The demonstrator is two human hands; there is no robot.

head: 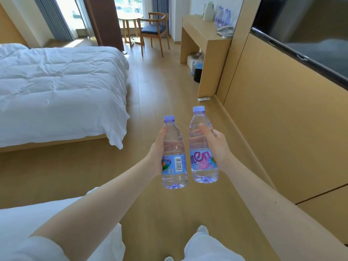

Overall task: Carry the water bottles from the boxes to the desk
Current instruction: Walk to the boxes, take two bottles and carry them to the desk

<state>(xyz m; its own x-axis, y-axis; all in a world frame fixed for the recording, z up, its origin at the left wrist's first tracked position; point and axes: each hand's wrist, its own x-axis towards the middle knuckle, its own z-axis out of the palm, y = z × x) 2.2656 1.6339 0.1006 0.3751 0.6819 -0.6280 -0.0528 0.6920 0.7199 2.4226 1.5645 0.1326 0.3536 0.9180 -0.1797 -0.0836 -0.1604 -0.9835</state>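
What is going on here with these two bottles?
A person's left hand grips a water bottle, barcode showing; the right hand grips a second bottle. Both are capped, upright and held out in front. The desk lies ahead along the right wall, with more bottles and a kettle on it. Neither carried bottle is delivered yet.

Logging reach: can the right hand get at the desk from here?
Probably not: the right hand grips a bottle far short of the desk; only bare floor lies between, so nothing blocks walking closer.
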